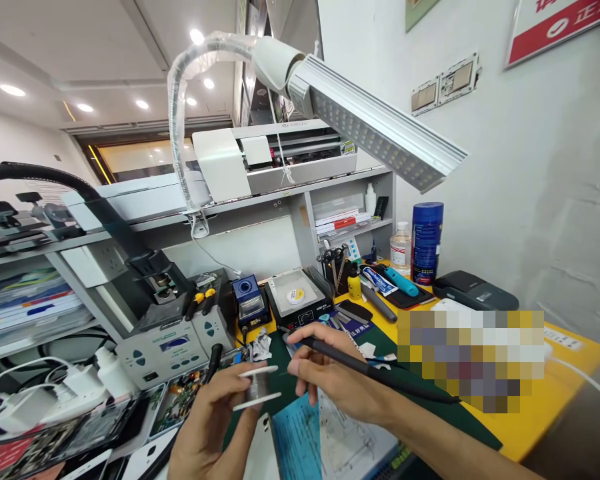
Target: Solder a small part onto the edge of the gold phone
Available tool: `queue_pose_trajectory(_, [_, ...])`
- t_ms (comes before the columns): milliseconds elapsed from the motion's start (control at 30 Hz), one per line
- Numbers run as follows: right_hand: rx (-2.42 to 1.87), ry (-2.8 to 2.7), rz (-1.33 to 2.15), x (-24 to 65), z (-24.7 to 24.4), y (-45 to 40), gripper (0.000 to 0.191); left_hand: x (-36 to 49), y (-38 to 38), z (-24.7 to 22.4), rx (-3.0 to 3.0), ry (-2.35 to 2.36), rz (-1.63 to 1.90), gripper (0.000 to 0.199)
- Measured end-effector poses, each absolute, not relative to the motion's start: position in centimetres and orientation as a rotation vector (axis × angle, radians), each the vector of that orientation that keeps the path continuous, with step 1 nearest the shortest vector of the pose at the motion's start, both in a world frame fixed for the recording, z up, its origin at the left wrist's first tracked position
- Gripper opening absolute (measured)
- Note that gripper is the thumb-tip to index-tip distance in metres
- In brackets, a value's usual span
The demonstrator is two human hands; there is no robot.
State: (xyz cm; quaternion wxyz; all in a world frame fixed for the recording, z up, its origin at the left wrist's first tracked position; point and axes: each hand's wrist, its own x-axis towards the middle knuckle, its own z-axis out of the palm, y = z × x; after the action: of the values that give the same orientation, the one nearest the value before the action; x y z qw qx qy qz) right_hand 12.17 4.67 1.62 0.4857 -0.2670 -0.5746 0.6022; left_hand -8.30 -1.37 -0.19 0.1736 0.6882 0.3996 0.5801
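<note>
My left hand [213,417] holds a spool of solder wire [260,385] with white flanges and grey wire wound between them. The fingers and thumb close around its left side. My right hand [333,370] grips a black soldering iron [380,377] like a pen. Its handle rests across the hand and slopes down to the right, while the tip end points left over the work area, too small to make out well. Beneath both hands lie a blue sheet [295,433] and a marked white pad [353,440] on a green mat [460,427].
A soldering station [173,357] and a blue-topped device [250,300] stand at the back left, beside a heating plate [293,293]. Circuit boards [173,407] lie left. Bottles, including a blue canister [427,243], stand back right. An LED lamp [380,120] hangs overhead.
</note>
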Motion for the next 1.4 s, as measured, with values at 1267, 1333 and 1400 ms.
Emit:
queue_pose_trajectory(1267, [-0.652,-1.465,1.356,12.4,1.7,4.1,0.024,-7.2,-0.9,4.2,0.652,1.164,1.600,0.074])
queue_pose_trajectory(1333, [-0.639,-1.447,1.360,12.4,1.8,4.1,0.028,-7.1,-0.9,4.2,0.694,1.190,1.602,0.073])
queue_pose_trajectory(1400, [-0.648,-1.426,1.331,12.7,2.2,4.2,0.032,-7.3,-0.8,4.0,0.744,1.231,1.610,0.073])
